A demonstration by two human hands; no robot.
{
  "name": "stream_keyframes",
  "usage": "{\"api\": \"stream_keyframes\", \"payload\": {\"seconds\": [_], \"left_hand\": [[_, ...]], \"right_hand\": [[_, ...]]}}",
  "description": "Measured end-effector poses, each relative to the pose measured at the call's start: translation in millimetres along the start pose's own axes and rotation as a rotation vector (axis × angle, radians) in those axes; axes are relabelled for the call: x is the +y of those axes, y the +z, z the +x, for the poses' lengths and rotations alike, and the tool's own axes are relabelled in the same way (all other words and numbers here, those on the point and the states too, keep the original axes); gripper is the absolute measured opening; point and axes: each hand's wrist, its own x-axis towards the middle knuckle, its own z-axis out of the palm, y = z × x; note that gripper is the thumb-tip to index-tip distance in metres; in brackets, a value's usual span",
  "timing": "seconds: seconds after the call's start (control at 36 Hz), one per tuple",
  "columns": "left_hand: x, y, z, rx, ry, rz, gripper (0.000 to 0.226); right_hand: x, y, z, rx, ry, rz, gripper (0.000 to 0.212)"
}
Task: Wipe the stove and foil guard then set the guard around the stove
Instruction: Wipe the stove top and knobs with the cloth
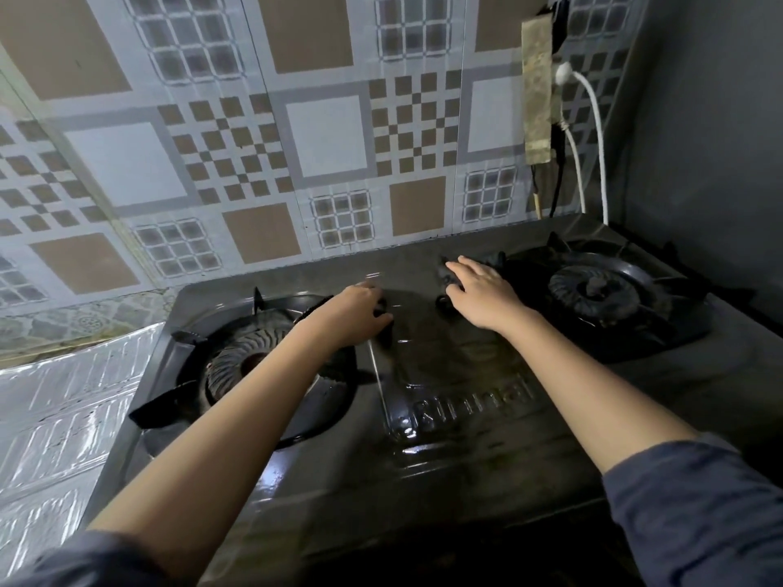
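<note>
Head view: we look down on a dark two-burner stove [445, 442] set against a patterned wall [322, 133], both arms reaching to the middle strip between the burners. Left hand [354, 313] sits at the inner edge of the left burner [241, 366], fingers curled, something dark at the fingertips. We cannot tell if it grips that or just touches it. Right hand [483, 292] lies with fingers mostly straight and spread over the top next to the right burner [593, 290], holding nothing we can see. No cloth is clearly visible in either hand. The front middle of the stove top shines wet, so we judge wiping is under way or nearly done there.

The foil guard [63, 408] is the silver embossed sheet lying down on the counter just beside the stove's left edge. It is not standing and not around the stove yet. Its long side seems to run near-to-far along that left edge, though the frame cuts it off.

That is what the setting move turns on: the guard lies left of both hands and the left hand is the nearer one. We judge the guard would need lifting upright and bending around the back, towards the right corner where white cords [593, 120] hang and could get in the way
</note>
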Motion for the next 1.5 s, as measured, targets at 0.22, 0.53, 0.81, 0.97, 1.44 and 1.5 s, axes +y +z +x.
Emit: {"api": "stream_keyframes", "payload": {"seconds": [0.22, 0.53, 0.81, 0.97, 1.44, 1.5], "left_hand": [[-8, -3, -30, 0.013, 0.044, -0.023, 0.040], [-15, -5, -54, 0.095, -0.020, -0.089, 0.035], [-18, 4, -60, 0.255, -0.129, -0.141, 0.026], [-17, 8, -69, 0.309, -0.165, -0.254, 0.028], [-15, 13, -110, 0.293, -0.097, -0.283, 0.038], [-14, 14, -112, 0.297, -0.086, -0.272, 0.040]], "right_hand": [[-10, 1, -13, -0.008, -0.013, -0.066, 0.049], [-35, 9, -6, -0.056, -0.056, -0.092, 0.050], [-82, 25, 13, -0.126, -0.215, -0.066, 0.049], [-92, 32, 6, -0.156, -0.344, -0.029, 0.047], [-48, 17, -42, -0.076, -0.314, 0.010, 0.044], [-44, 16, -44, -0.052, -0.273, 0.005, 0.044]]}}
